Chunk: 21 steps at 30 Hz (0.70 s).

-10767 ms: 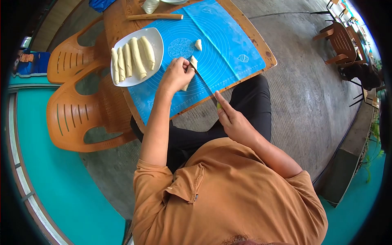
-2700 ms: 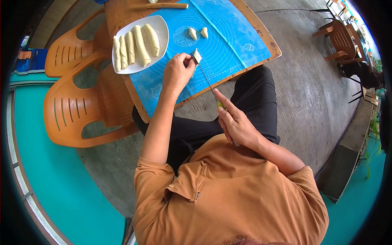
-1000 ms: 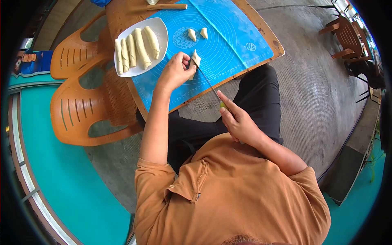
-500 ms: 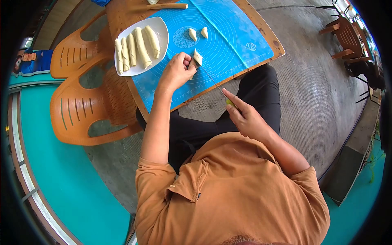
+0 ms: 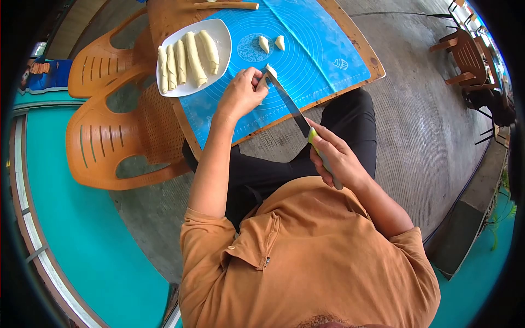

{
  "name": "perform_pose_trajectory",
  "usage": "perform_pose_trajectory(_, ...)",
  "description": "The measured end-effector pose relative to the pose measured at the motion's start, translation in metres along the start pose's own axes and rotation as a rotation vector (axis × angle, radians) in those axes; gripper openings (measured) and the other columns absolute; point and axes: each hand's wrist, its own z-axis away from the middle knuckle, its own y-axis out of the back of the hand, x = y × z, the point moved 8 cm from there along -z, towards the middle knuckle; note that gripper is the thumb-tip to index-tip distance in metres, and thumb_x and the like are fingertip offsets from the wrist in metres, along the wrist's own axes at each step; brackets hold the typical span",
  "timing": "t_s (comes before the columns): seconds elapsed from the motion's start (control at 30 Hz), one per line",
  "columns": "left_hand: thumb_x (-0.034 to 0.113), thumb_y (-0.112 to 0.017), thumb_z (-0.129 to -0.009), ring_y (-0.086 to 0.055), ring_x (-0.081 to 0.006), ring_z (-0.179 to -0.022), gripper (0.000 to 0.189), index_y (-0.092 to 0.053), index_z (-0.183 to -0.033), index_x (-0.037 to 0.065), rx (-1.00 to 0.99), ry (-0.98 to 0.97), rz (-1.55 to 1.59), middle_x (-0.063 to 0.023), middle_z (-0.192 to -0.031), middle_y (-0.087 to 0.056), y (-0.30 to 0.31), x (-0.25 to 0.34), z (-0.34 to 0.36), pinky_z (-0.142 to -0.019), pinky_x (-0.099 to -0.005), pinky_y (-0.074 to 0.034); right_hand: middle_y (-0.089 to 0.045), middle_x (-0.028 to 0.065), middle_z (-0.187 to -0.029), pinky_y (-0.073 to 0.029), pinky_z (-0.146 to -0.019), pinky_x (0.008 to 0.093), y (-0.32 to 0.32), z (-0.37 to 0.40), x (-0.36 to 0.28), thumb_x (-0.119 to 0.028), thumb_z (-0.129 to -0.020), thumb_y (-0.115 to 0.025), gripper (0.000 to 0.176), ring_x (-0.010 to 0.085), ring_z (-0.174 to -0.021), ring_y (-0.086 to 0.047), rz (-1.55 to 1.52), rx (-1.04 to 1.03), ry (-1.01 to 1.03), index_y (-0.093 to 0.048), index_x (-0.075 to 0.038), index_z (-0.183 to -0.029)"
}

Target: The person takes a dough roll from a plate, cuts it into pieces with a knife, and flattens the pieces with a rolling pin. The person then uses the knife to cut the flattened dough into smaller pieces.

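Observation:
My right hand (image 5: 340, 158) grips a knife (image 5: 291, 105) by its green and grey handle, the flat of the blade turned up. The blade's tip touches or lies just beside a small cut piece of dough (image 5: 272, 71) on the blue mat (image 5: 322, 54). My left hand (image 5: 243, 94) is closed on a dough roll (image 5: 263, 86), mostly hidden beneath the fingers. Farther up the mat sit two cut dough pieces, one on the left (image 5: 264, 44) and one on the right (image 5: 280, 42).
A white plate (image 5: 223, 34) with several rolled dough sticks (image 5: 194, 60) stands left of the mat. Behind it lies a wooden stick (image 5: 227, 5). The wooden table (image 5: 372, 57) ends close to my knees. Orange chairs (image 5: 109, 131) stand at the left.
My right hand has rotated the knife, so the blade's broad side and more of the handle now show. The cut dough piece has tilted at the blade's tip. My left hand stays on the roll.

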Motion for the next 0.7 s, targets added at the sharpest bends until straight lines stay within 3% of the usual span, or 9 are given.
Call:
perform_pose_trajectory(0.33, 0.026, -0.073, -0.094, -0.073, -0.0347, -0.100, 0.035, -0.070, -0.119, 0.000, 0.025, -0.024, -0.019, -0.0190, -0.111, -0.072, -0.001, -0.002, -0.003, -0.096, -0.0452, -0.058, -0.053, 0.0036, -0.080, -0.043, -0.041, 0.0251, -0.004, 0.003, -0.004, -0.030, -0.119, -0.043, 0.057, 0.0099, -0.046, -0.048, -0.083, -0.002, 0.023, -0.035, -0.015, -0.173)
perform_pose_trajectory(0.37, 0.026, -0.073, -0.094, -0.073, -0.0347, -0.100, 0.035, -0.070, -0.119, 0.000, 0.030, -0.020, -0.017, -0.0190, -0.111, -0.072, -0.001, -0.003, -0.003, -0.096, -0.0452, -0.058, -0.054, 0.0034, -0.081, -0.043, -0.041, 0.0255, -0.004, 0.003, -0.007, -0.032, -0.118, -0.043, 0.057, 0.0101, -0.046, -0.050, -0.097, -0.021, 0.048, -0.036, -0.014, -0.173)
perform_pose_trajectory(0.43, 0.023, -0.074, -0.094, -0.071, -0.0259, -0.088, 0.038, -0.071, -0.126, 0.002, 0.023, -0.034, -0.057, -0.0134, -0.103, -0.072, -0.001, -0.001, -0.001, -0.087, -0.0398, -0.060, -0.054, 0.0036, -0.081, -0.043, -0.040, 0.0257, -0.003, 0.005, -0.009, -0.031, -0.118, -0.043, 0.057, 0.0106, -0.045, -0.049, -0.111, -0.021, 0.053, -0.036, -0.014, -0.172)
perform_pose_trajectory(0.57, 0.024, -0.075, -0.094, -0.072, -0.0296, -0.099, 0.039, -0.072, -0.128, 0.004, 0.026, -0.030, -0.081, -0.0148, -0.109, -0.071, -0.001, 0.000, 0.000, -0.092, -0.0420, -0.059, -0.054, 0.0043, -0.081, -0.044, -0.039, 0.0261, 0.002, 0.005, -0.011, -0.028, -0.118, -0.042, 0.057, 0.0120, -0.044, -0.050, -0.097, 0.006, 0.076, -0.036, -0.015, -0.173)
perform_pose_trajectory(0.7, 0.025, -0.075, -0.095, -0.072, -0.0296, -0.099, 0.037, -0.072, -0.126, 0.004, 0.044, -0.009, -0.081, -0.0140, -0.110, -0.071, -0.001, -0.001, 0.002, -0.093, -0.0418, -0.059, -0.056, 0.0038, -0.083, -0.044, -0.040, 0.0257, -0.001, 0.008, -0.005, -0.028, -0.118, -0.043, 0.056, 0.0105, -0.045, -0.051, -0.023, 0.046, 0.063, -0.035, -0.015, -0.173)
